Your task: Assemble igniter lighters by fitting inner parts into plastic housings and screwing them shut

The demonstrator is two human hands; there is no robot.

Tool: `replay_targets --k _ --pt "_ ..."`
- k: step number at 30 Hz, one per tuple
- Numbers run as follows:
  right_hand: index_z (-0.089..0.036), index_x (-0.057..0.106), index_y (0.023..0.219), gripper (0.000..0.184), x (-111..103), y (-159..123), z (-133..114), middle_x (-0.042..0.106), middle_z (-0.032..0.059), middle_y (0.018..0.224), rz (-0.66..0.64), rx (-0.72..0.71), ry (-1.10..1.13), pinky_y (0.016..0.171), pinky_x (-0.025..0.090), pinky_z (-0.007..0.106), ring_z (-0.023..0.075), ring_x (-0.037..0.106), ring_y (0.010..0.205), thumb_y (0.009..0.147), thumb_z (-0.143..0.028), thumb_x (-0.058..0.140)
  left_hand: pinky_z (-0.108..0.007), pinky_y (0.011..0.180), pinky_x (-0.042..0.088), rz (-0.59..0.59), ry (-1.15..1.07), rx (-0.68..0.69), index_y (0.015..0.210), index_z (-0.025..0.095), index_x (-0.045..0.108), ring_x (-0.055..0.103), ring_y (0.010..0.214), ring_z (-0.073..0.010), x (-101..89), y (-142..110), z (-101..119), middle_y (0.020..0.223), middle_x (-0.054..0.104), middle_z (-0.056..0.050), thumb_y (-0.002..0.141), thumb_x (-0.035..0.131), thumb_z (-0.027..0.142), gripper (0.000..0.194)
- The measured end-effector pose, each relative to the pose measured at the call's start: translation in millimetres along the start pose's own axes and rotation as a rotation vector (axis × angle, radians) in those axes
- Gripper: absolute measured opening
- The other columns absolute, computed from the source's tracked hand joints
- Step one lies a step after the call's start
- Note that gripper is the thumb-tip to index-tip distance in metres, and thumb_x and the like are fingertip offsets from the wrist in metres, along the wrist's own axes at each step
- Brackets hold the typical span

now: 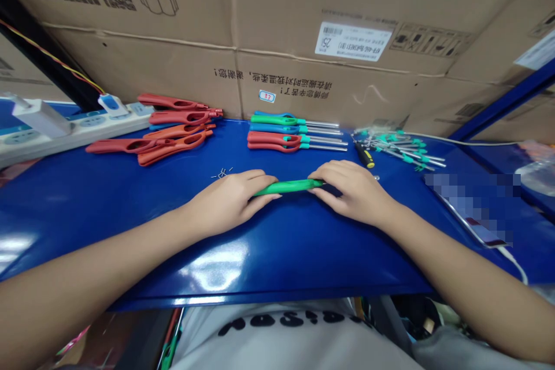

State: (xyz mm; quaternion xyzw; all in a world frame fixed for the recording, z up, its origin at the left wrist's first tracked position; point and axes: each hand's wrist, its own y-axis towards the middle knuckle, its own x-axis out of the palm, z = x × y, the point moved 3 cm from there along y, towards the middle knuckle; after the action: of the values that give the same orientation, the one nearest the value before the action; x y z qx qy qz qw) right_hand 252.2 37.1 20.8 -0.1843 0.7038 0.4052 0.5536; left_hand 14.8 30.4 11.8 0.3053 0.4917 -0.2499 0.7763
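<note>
A green lighter body (288,187) spans the gap between my two hands, just above the blue table (269,254). My left hand (234,199) grips its left end between thumb and fingers. At its right end my right hand (353,191) pinches the tip. No metal tube shows on this piece. Beyond my hands lies a stack of utility lighters (275,140), red, blue and green, with metal tubes pointing right. Several red and orange lighter bodies (173,141) without tubes lie at the back left. Small screws (222,173) are scattered near my left hand.
Loose metal tubes with teal ends (410,150) lie at the back right, beside a black and yellow screwdriver (365,155). A phone (470,211) with a white cable rests at the right. A white power strip (78,127) stands at the left; a cardboard box (277,29) walls the back.
</note>
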Motion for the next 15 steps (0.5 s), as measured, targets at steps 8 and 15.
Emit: replay_targets --k 8,15 --pt "-0.016 0.065 0.094 0.024 3.8 -0.7 -5.2 0.069 0.0050 0.083 -0.034 -0.056 -0.067 0.069 0.039 0.033 0.0202 0.063 0.078 0.101 -0.035 0.052 -0.034 0.084 0.054 -0.052 -0.006 0.023 0.126 0.018 0.061 0.069 0.096 -0.0222 2.8 -1.8 2.7 0.109 0.068 -0.008 0.105 0.041 0.041 0.037" --pt "-0.019 0.066 0.098 0.024 2.0 0.3 -4.1 0.072 0.0040 0.089 -0.085 -0.003 -0.053 0.073 0.039 0.033 0.0195 0.065 0.082 0.100 -0.039 0.054 -0.035 0.083 0.055 -0.054 0.011 0.006 0.126 0.018 0.061 0.069 0.096 -0.0231 3.7 -0.7 3.0 0.109 0.068 -0.008 0.105 0.040 0.042 0.038"
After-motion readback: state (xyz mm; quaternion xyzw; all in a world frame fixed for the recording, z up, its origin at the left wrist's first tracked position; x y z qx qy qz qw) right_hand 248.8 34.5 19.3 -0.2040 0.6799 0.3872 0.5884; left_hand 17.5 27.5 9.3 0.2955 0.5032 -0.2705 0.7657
